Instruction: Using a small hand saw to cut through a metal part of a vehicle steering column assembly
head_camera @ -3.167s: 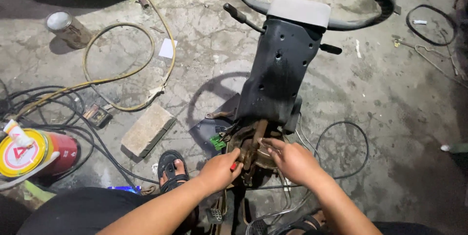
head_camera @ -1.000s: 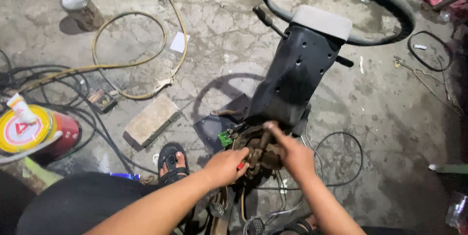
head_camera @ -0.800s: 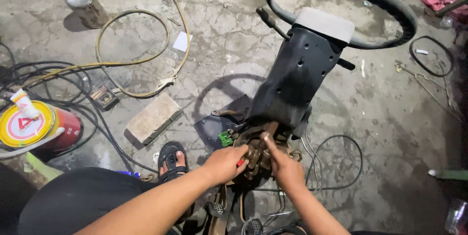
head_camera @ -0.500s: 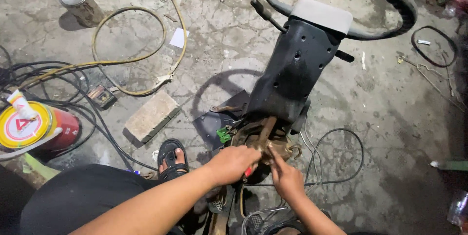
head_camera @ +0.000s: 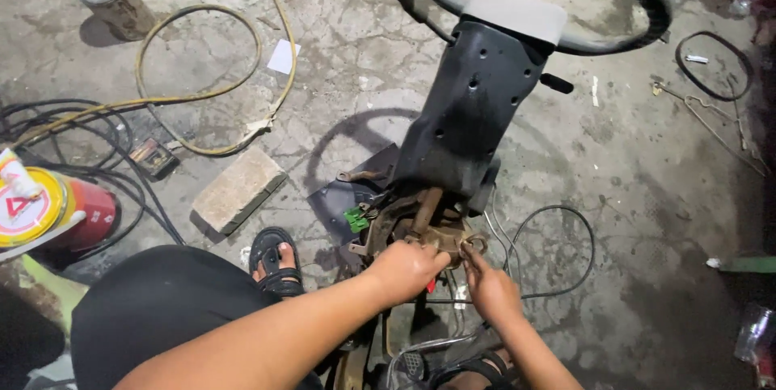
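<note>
Rusty brown metal under both hands: the bracket (head_camera: 428, 232) at the lower end of the steering column. Left hand (head_camera: 404, 269) is curled over the near edge of that bracket, fingers (head_camera: 424, 257) bent and closed on it, with a bit of red showing beneath the fist; what the red thing is cannot be told. Right hand (head_camera: 491, 289) sits just beside it, fingers (head_camera: 470, 257) drawn together and pinching at a small ring-shaped part on the bracket's right side.

Bracket lies on the concrete floor (head_camera: 630, 196), close in front of the person, between the two forearms and the black column shroud (head_camera: 473, 107). A green plastic connector (head_camera: 354, 218) sits just left of the bracket, touching the rusty frame. Thin black wire (head_camera: 566, 220) loops on the floor to the right of the hands.

Shroud runs up and away to a grey hub pad (head_camera: 513, 12) and a black steering wheel (head_camera: 638, 2), partly cut by the frame edge. A stalk lever (head_camera: 416, 10) sticks out on the left.

Further out, left: sandalled foot (head_camera: 277, 261), flat stone block (head_camera: 237, 188), yellow hose (head_camera: 202, 75) in a loop, tin can (head_camera: 113, 4), red and yellow canister (head_camera: 48, 212).
</note>
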